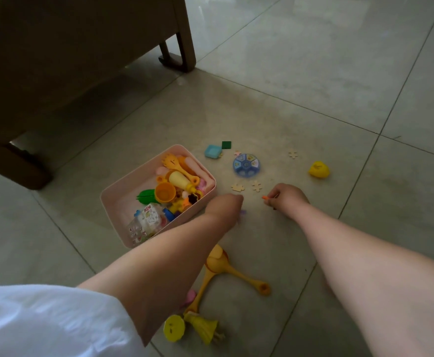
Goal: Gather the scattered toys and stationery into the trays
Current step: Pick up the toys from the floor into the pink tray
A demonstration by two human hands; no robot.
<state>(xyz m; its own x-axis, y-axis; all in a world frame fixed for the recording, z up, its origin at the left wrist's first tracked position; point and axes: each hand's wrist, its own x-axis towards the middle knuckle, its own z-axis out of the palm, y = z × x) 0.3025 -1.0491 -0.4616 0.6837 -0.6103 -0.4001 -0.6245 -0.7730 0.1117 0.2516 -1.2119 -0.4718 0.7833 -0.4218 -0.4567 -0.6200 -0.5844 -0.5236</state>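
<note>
A pink tray [112, 202] on the tiled floor holds several plastic toys. My left hand [224, 207] is on the floor beside the tray's right wall, fingers curled over a small purple piece [242, 213]. My right hand [286, 195] pinches a small orange piece [265, 197] just above the floor. Two wooden puzzle pieces [246, 186] lie just beyond my hands. A blue round toy [246, 164], a light blue square [212, 151], a green tile [226, 145], another puzzle piece [292, 154] and a yellow toy [318, 170] lie farther out.
Yellow toy spoons [226, 273], a yellow doll skirt [205, 328], a yellow round piece [174, 328] and a pink piece [190, 296] lie near me under my left arm. A brown sofa [82, 47] with legs stands at the upper left. Bare tiles stretch to the right.
</note>
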